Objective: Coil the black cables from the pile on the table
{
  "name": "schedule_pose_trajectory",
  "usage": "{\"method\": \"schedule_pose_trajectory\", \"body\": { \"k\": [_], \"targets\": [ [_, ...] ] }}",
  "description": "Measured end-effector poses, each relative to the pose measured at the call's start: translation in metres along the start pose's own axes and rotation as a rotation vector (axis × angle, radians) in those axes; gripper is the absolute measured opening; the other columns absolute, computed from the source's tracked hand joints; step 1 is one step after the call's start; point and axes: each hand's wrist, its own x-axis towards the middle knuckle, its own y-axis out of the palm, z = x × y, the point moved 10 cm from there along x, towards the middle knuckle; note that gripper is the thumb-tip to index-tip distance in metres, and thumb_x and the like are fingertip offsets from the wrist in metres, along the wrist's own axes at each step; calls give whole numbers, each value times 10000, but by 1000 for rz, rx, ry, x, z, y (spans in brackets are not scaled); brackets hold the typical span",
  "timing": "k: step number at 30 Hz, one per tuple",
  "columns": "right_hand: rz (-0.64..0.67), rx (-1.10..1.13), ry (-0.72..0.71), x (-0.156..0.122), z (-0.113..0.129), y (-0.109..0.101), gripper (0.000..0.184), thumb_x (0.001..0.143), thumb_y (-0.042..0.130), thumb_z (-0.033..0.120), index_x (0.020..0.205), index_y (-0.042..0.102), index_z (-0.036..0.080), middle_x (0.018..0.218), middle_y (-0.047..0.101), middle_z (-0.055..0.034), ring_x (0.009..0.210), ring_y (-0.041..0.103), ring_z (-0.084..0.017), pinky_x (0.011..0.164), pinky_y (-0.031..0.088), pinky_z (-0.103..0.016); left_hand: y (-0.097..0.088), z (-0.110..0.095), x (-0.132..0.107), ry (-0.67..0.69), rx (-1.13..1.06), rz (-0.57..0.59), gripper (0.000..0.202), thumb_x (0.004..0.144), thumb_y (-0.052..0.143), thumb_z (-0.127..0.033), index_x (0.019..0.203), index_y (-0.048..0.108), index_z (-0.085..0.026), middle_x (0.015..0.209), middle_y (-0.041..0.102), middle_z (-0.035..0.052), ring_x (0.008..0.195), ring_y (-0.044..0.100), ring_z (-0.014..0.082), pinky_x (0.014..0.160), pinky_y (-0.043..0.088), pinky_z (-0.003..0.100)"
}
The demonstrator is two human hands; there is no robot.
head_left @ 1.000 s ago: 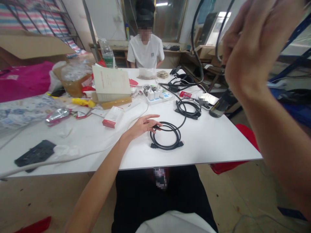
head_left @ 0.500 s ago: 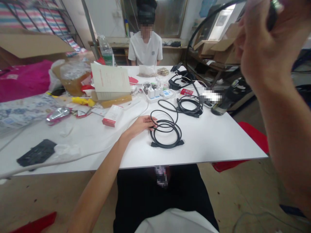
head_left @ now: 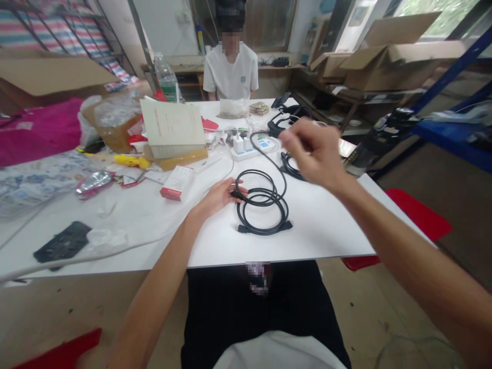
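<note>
A white table (head_left: 326, 220) fills the middle of the scene, and a seated person (head_left: 230, 77) in a white T-shirt is at its far side. Over the near middle of the table is the working cable (head_left: 277, 166), black, smooth and slim, its round loops overlapping in view with a coil (head_left: 263, 233) below. One length bends away from these loops in a loose curve toward the far side, then swings right. The coil lies flat in tidy turns near the front edge, with blocky black ends poking out left and right. Farther right, a second coil (head_left: 292, 173) is partly hidden by the right forearm. On the far side stands a white power strip (head_left: 249, 152) with plugs in it. The right hand (head_left: 315, 151), raised and slightly blurred, is curled narrow on the loose length at its thumb. The left hand (head_left: 221, 197), palm turned up, holds the working cable's loops and its dark connector (head_left: 236, 195), fingers loosely bent. Left of them sits a small red-and-white box (head_left: 177, 183).
</note>
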Motion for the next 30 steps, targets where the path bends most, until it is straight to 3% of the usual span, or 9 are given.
{"method": "schedule_pose_trajectory", "body": {
  "k": [2,4,6,9,14,19,23,30],
  "targets": [
    [216,-9,-87,-32,1,58,483,1090,538,581,863,607,161,734,547,8,657,406,-79,658,277,-267,-2,0,1,-1,-36,-15,440,986,763,-504,1128,757,-87,1015,819,182,905,788,257,811,627,365],
    [396,-58,-132,-64,-9,105,485,1078,545,604,979,685,151,882,679,-43,717,499,-101,677,293,-266,-4,-1,1,7,-46,-30,422,968,794,-488,1115,766,-94,1007,811,156,892,774,234,801,624,344],
    [499,-128,-123,-89,-26,138,570,1027,584,691,1082,718,140,978,722,-84,750,538,-125,679,273,-274,-5,-2,0,20,-31,-39,395,931,848,-444,1116,774,-103,1007,799,128,888,757,211,785,611,317],
    [596,-186,-60,-112,-48,166,659,969,613,770,1045,728,125,928,723,-86,709,520,-131,670,221,-289,-5,-3,-1,29,-8,-54,423,873,911,-425,1124,784,-110,988,780,97,873,731,183,781,591,294],
    [605,-199,23,-118,-60,170,565,1086,507,618,943,746,125,885,717,-97,741,543,-142,691,227,-306,0,-8,-1,38,-2,-89,430,863,916,-455,1105,800,-120,987,773,86,870,713,172,757,574,273],
    [606,-162,85,-114,-65,165,603,1106,450,637,1007,767,133,901,735,-105,770,569,-153,793,315,-305,-1,-14,-1,64,30,-149,412,835,943,-358,1146,798,-129,1035,800,102,937,740,195,863,593,312],
    [655,-197,200,-116,-74,161,684,1055,465,747,1019,749,126,839,731,-105,701,542,-151,703,233,-306,-11,-20,-2,107,34,-213,464,760,982,-254,1167,799,-126,1013,804,90,933,738,175,889,577,302],
    [610,-208,179,-111,-63,152,721,1103,310,726,1037,702,125,750,673,-80,649,500,-140,672,175,-300,-26,-34,-6,188,-30,-325,298,874,870,-206,1153,773,-168,997,753,36,927,708,112,873,543,217]
  ]
}}
